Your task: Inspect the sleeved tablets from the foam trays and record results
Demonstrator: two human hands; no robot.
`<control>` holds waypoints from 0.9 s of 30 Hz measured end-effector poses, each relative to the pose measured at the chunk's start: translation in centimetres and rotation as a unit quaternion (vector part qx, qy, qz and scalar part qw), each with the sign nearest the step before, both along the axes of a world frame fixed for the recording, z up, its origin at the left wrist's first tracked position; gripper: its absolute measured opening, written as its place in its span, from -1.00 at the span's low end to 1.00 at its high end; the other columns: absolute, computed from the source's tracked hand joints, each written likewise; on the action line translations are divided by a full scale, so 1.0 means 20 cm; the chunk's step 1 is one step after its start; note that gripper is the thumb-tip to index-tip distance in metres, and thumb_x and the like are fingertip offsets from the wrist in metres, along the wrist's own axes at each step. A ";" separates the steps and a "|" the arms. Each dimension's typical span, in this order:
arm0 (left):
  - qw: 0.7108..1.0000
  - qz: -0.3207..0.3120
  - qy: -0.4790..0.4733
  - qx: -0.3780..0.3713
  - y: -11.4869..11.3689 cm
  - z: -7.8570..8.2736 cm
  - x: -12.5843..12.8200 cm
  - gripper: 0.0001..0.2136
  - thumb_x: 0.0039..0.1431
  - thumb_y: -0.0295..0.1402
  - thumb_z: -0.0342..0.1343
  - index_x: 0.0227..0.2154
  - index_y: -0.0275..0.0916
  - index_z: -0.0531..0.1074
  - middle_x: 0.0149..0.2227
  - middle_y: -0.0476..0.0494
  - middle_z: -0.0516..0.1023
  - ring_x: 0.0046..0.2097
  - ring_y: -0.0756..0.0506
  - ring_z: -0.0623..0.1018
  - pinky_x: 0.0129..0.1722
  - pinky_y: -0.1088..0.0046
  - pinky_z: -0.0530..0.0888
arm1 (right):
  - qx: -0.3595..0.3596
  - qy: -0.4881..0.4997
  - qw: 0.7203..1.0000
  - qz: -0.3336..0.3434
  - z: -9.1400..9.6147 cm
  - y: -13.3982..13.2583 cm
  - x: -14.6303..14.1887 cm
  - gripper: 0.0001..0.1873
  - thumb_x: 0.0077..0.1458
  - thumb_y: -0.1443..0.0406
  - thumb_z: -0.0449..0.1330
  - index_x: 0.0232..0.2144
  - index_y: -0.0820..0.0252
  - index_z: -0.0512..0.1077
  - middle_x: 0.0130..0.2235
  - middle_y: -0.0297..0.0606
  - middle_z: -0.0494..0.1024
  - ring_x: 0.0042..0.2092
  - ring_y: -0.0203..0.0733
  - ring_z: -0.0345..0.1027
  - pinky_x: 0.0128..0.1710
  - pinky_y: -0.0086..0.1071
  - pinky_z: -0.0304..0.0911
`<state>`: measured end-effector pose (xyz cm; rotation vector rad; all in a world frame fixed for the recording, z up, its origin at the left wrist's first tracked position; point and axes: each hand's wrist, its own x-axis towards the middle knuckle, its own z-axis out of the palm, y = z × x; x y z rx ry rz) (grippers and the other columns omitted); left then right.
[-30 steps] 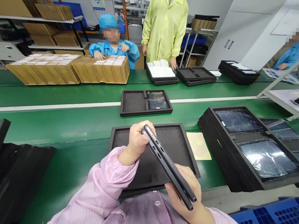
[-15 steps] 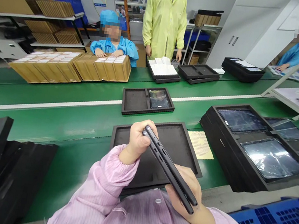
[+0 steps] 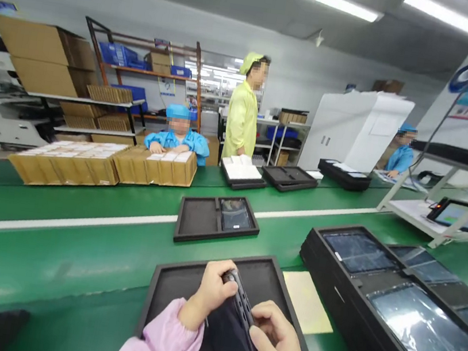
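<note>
Room: a factory hall with strip lights overhead, metal shelving stacked with brown cartons at the back left, and a white cabinet at the back right.
Worktop: a long green conveyor worktop (image 3: 74, 257) with a white stripe running along it.
Held thing: a thin dark slab-shaped tablet device (image 3: 243, 310), tilted on edge above a shallow black foam tray (image 3: 174, 289) that lies on the near side of the worktop.
Left hand: the left hand (image 3: 211, 294) is closed around the upper end of the tablet device, fingers curled over its edge; a pink sleeve covers the wrist.
Right hand: the right hand (image 3: 279, 350) grips the lower part of the device from the right side, fingers bent against it.
Beside the tray: a pale yellow sheet (image 3: 307, 302) lies flat just to its right.
Right side: a stack of black trays holding film-covered screens (image 3: 390, 302).
Middle of the belt: a smaller black two-pocket tray (image 3: 199, 220) with one dark screen in its right pocket.
Far side: a row of brown cardboard boxes (image 3: 100, 165); a seated person in a blue coat and cap (image 3: 177, 135) behind them; a standing person in a yellow coat (image 3: 242, 115).
</note>
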<state>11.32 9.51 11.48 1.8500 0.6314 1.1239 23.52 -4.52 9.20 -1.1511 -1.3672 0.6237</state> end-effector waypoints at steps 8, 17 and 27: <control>0.997 0.023 0.066 -0.010 -0.05 0.05 0.07 -0.78 -0.10 -0.17 -0.13 -0.65 -0.19 0.22 -0.65 0.03 0.23 -0.55 -0.02 0.25 -0.52 0.45 0.23 | -0.095 -0.028 0.994 -0.048 0.04 0.04 0.04 -0.92 0.04 0.29 0.12 -0.42 0.17 0.40 -0.48 -0.32 0.40 -0.48 -0.27 0.28 -0.51 -0.45 0.19; 0.994 0.023 0.069 -0.083 -0.07 0.03 0.12 -0.80 -0.18 -0.15 -0.10 -0.66 -0.17 0.22 -0.65 0.04 0.19 -0.50 -0.05 0.26 -0.42 0.38 0.21 | -0.104 -0.088 0.990 -0.027 0.18 -0.04 0.09 -0.84 0.05 0.35 0.16 -0.54 0.14 0.27 -0.50 -0.38 0.34 -0.50 -0.34 0.22 -0.53 -0.49 0.14; 0.997 0.022 0.055 -0.043 -0.05 0.03 0.16 -0.79 -0.14 -0.16 -0.13 -0.67 -0.17 0.20 -0.66 0.04 0.20 -0.53 -0.03 0.23 -0.48 0.40 0.19 | -0.093 -0.188 0.977 -0.033 0.25 -0.05 0.10 -0.81 0.09 0.39 0.14 -0.54 0.15 0.25 -0.53 -0.40 0.34 -0.51 -0.37 0.18 -0.56 -0.50 0.07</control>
